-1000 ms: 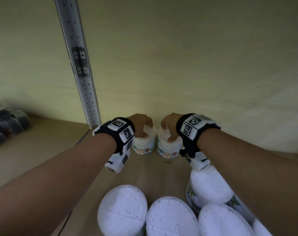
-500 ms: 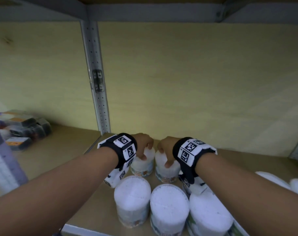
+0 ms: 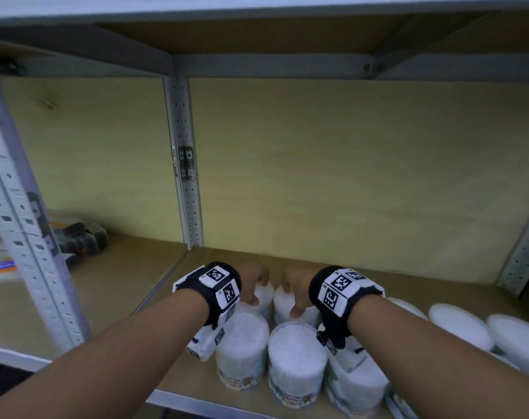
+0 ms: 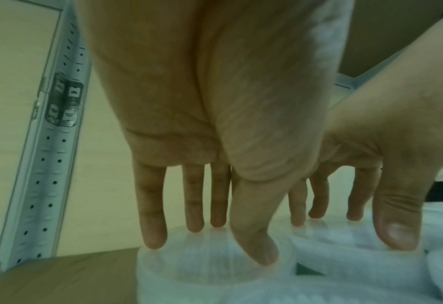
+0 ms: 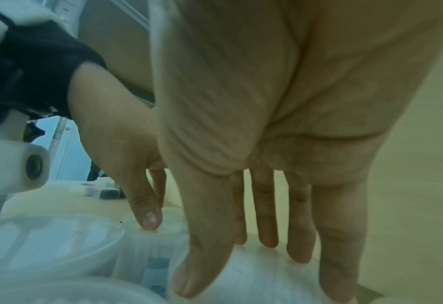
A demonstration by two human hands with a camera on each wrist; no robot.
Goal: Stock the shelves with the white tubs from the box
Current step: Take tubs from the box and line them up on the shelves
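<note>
Setting two tubs side by side on the shelf, each is held from above: the left hand has fingertips spread round the lid rim of the left tub, and the right hand is placed likewise on the right tub. A clean release is judged best made by lifting the fingers straight up, so neither tub is tipped against the front tubs nearer the wrists. On one front label, "COTTON BUDS" seems readable, blurred.
</note>
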